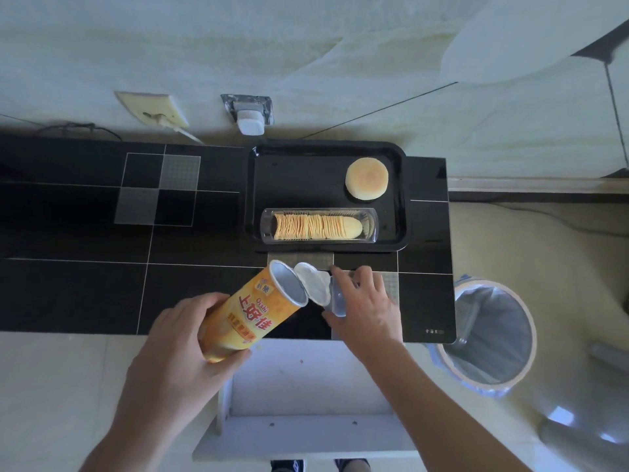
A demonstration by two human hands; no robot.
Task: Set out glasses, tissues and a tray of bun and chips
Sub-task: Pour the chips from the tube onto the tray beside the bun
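Left hand (180,332) at lower left of frame grips a yellow chip can (252,313), fingers wrapped round its lower end; can tilted, open mouth pointing up-right, foil seal (313,282) peeled back and hanging at the rim. Right hand (366,301) at lower centre holds a clear lid (337,299), fingers curled over it, just beside the can mouth. Tray (258,199) — black, on the dark tiled counter (85,284) at centre of frame, against the wall. Bun (367,178) lies in the tray's upper right part. Chips (316,226) stacked on edge in a clear holder (371,226) along the tray's lower edge, apart from the bun. Bin (490,335) with liner at lower right, beside the counter end. Wall sockets (248,110) above the counter — one with a white plug.
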